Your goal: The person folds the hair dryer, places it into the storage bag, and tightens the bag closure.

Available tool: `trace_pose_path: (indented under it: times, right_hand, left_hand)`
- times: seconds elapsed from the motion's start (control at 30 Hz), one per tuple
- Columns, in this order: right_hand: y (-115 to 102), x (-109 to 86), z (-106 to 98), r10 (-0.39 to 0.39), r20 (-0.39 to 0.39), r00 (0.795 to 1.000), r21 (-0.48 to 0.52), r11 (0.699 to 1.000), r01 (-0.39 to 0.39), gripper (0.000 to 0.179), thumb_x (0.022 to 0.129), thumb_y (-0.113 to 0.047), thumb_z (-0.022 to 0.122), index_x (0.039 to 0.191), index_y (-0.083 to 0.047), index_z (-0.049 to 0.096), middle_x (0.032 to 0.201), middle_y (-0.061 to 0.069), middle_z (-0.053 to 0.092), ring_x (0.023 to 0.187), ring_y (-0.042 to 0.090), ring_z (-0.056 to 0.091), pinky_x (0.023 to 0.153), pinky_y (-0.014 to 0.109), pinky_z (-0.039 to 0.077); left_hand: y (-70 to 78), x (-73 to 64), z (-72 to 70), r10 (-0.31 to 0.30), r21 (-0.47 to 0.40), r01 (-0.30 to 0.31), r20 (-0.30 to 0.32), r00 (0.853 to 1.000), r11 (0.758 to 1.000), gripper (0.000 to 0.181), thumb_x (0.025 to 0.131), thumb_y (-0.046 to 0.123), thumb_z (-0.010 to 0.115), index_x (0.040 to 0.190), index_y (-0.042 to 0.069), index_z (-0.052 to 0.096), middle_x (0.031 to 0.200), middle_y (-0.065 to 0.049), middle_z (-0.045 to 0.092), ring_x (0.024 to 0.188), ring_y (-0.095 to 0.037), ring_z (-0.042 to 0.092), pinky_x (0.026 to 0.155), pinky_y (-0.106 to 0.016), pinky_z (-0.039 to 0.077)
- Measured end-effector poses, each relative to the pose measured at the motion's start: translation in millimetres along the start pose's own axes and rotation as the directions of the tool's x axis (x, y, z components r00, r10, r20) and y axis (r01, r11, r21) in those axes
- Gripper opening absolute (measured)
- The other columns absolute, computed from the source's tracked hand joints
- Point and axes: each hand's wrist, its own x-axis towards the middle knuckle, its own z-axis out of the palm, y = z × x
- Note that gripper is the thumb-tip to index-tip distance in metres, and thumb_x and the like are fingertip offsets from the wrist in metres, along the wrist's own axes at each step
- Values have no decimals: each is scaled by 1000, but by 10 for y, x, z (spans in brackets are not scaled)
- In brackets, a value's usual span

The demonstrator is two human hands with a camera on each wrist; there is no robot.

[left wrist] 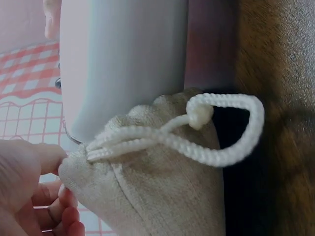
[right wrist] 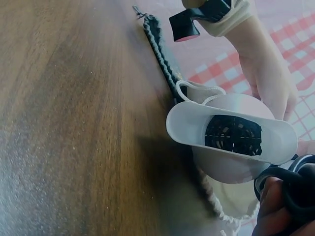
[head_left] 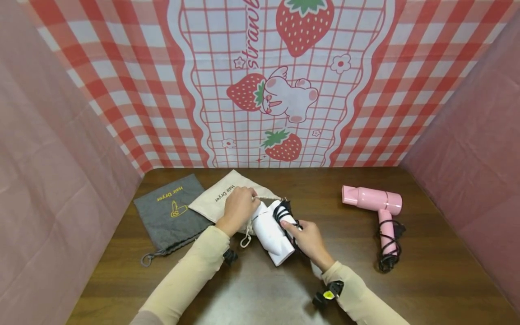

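Well to the left of the white hair dryer (head_left: 269,230), the gray bag (head_left: 160,214) lies flat on the table (head_left: 248,298); between that bag and the dryer is the cream bag (head_left: 208,201), overlapping the gray one, its mouth turned toward the dryer's rear end; at that end, on the dryer's left, the left hand (head_left: 239,208) pinches the edge of the cream fabric between thumb and finger, and the drawstring (left wrist: 253,118) loops out beside the dryer's body; the dryer's long axis slants from its rear, at the bag's mouth, to its nozzle (right wrist: 189,123), which points toward the person and a little right; the next move seems to turn on how this axis meets the mouth; how much of the rear is inside, the fabric hides; along the dryer's right side is its folded handle (head_left: 288,217), wound with black cord (head_left: 280,213); the right hand (head_left: 309,239) grips handle and cord together, and is the nearer hand to the nozzle, as the left is to the rear; well to the dryer's right lies the pink hair dryer (head_left: 367,198), untouched, its own cord round its handle.
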Motion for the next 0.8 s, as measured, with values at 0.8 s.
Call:
trace_pose_path:
  times: [0.8]
  right_hand:
    - [-35, -17, 71, -213, 26, 977, -160, 963, 215, 30, 81, -32, 77, 70, -6, 66, 60, 0, 58, 55, 10, 47, 53, 24, 40]
  left_hand:
    - [116, 22, 105, -40, -186, 23, -87, 995, 982, 10, 82, 21, 67, 80, 13, 73, 73, -1, 72, 68, -22, 65, 63, -35, 50]
